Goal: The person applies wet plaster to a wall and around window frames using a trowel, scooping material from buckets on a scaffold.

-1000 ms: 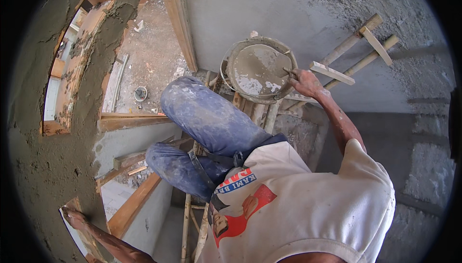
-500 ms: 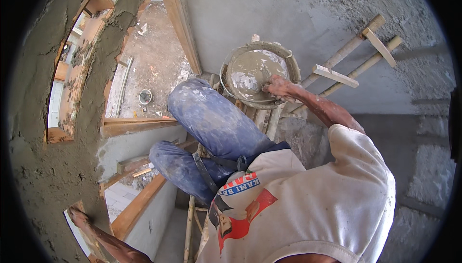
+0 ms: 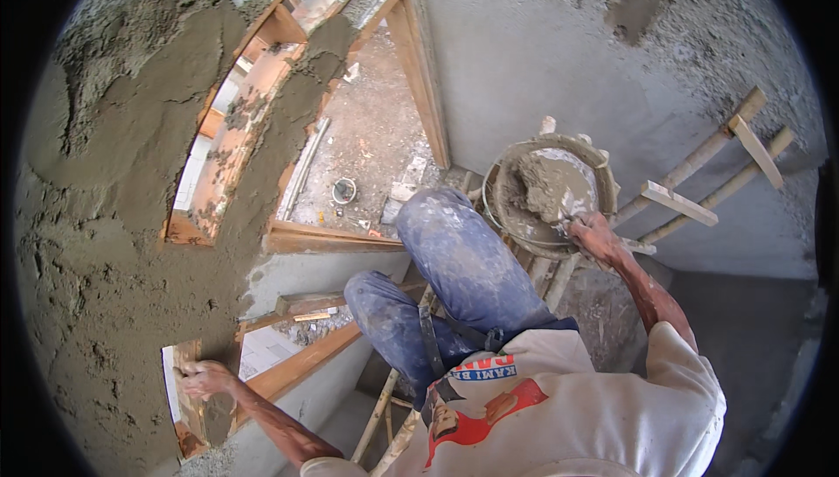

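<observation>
My left hand (image 3: 208, 379) grips the edge of a small wooden frame (image 3: 190, 416) set in the mortar-covered wall (image 3: 131, 293). Its fingers curl over the wood. My right hand (image 3: 592, 237) is closed at the near right rim of a round bucket (image 3: 603, 182), on what seems to be a trowel whose blade is hidden by mortar. Beside that fist, grey mortar (image 3: 546, 187) stands heaped in the bucket, with wet, shiny mortar around it.
My knees (image 3: 468, 250) bend over bamboo poles (image 3: 384, 416). A pole ladder (image 3: 690, 162) with wooden rungs leans at the right wall. Left, a slatted wooden frame (image 3: 236, 141) sits in wet mortar. Far below, on the floor, stands a small bucket (image 3: 344, 190) among debris.
The view has shifted, so the scene sits further right and lower. The mortar in the bucket has gone from flat to heaped beside my right hand. My left hand stays at the small frame.
</observation>
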{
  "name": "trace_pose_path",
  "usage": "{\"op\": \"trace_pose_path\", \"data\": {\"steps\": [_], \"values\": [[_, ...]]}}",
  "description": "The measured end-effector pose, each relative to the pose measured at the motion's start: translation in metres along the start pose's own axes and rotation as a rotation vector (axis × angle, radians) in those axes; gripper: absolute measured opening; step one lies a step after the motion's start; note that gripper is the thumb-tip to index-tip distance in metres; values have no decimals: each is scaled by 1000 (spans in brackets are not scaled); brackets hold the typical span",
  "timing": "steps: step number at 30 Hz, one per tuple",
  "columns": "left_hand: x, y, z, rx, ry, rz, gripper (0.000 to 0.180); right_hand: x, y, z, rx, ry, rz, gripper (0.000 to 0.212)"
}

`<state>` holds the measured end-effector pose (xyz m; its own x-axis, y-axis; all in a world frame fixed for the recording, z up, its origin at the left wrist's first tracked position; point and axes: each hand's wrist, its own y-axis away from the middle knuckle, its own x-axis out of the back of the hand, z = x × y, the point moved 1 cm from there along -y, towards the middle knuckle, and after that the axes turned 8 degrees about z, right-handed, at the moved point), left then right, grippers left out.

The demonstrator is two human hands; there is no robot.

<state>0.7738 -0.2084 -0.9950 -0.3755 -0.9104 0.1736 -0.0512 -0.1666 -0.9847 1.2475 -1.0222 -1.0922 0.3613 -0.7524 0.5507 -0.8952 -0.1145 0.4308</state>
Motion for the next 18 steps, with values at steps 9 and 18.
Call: {"op": "trace_pose_path", "data": {"steps": [9,18], "values": [[32,-78,421,-201,942,-505,41,-34,5,-101,-287,-958,-196,15],[-88,-73,491,-28,830,-758,59,-65,-96,-306,294,-1337,485,32]]}}
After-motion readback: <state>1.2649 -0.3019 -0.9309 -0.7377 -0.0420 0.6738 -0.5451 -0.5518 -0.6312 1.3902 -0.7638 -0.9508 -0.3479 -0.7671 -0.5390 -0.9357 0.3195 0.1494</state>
